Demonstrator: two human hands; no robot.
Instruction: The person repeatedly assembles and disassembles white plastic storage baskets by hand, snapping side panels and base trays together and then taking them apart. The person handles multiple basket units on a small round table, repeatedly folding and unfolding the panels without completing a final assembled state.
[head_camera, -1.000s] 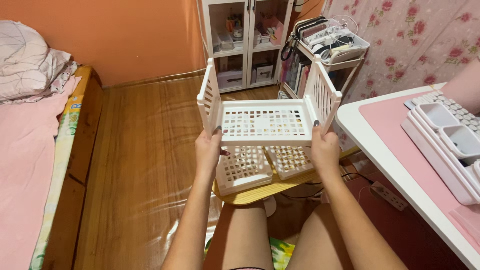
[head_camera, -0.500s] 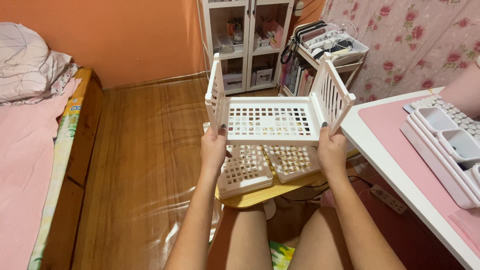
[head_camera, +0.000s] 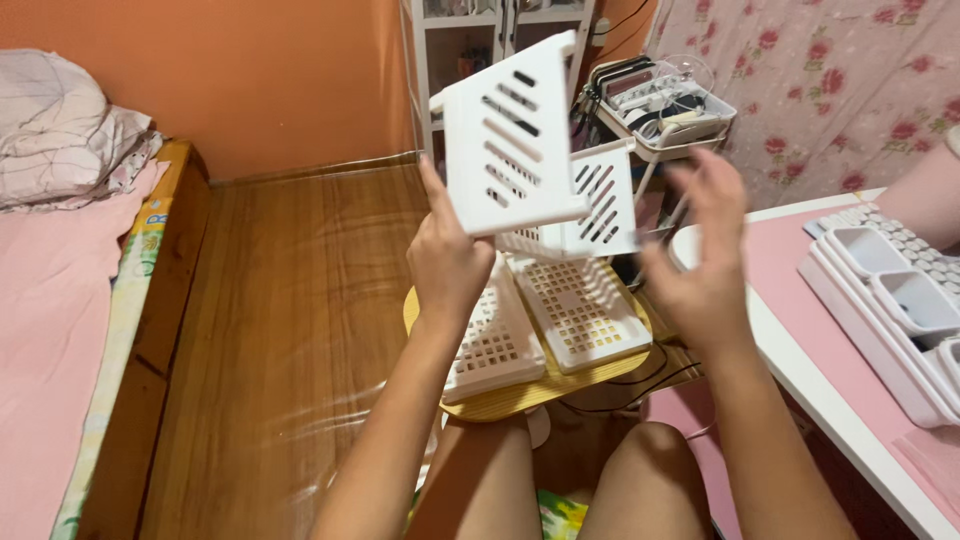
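My left hand grips a white plastic shelf piece with slotted side panels, tilted up on its side in front of me. My right hand is off the piece, fingers spread and blurred, just to its right. Below them two white perforated panels lie on a small round wooden stool.
A bed with a pink sheet and a wooden frame runs along the left. A white desk with a pink mat stands at the right and carries a white organiser tray. A white cabinet and a cart with a basket stand at the back.
The shelf piece has turned from flat, held by both hands, to tilted on its side. My right hand has let go of it. The left hand keeps its hold.
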